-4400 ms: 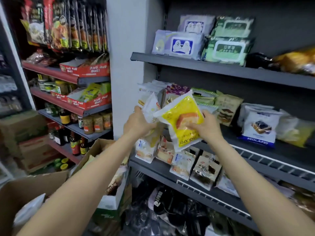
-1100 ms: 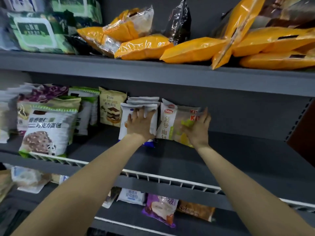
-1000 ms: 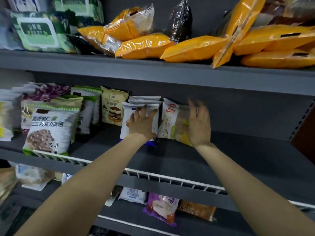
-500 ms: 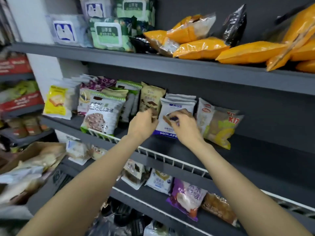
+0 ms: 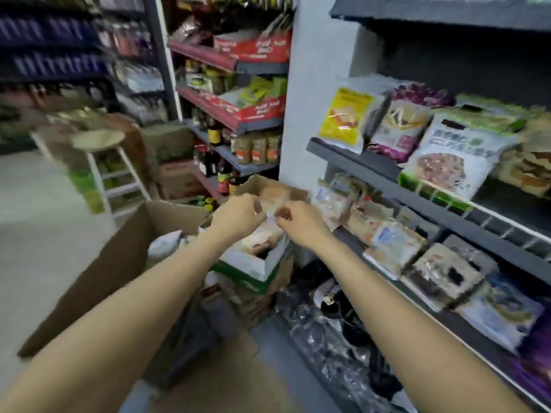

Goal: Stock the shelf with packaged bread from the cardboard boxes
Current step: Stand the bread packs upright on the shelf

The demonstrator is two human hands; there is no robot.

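My left hand [image 5: 238, 217] and my right hand [image 5: 301, 223] hover close together over an open cardboard box [image 5: 253, 265] with a white and green wall. Bread packets [image 5: 264, 238] lie inside it, right under my curled fingers. Blur hides whether the fingers pinch a clear packet between them. To the right, the grey shelf [image 5: 372, 171] carries upright bread packs, among them a yellow one [image 5: 343, 117] and a white-green one [image 5: 447, 162]. The shelf below holds several flatter bread packets [image 5: 390, 248].
A larger open cardboard box [image 5: 119, 257] stands at the left with a white bag in it. A white stool [image 5: 101, 141] and stacked cartons sit behind it. Black plastic wrap [image 5: 337, 332] lies on the floor under the shelves. Bottles and jars fill the red shelves [image 5: 238, 120].
Both hands have left the packets on the middle shelf and dropped down and left to the cardboard box. The view has swung left and downward with them.
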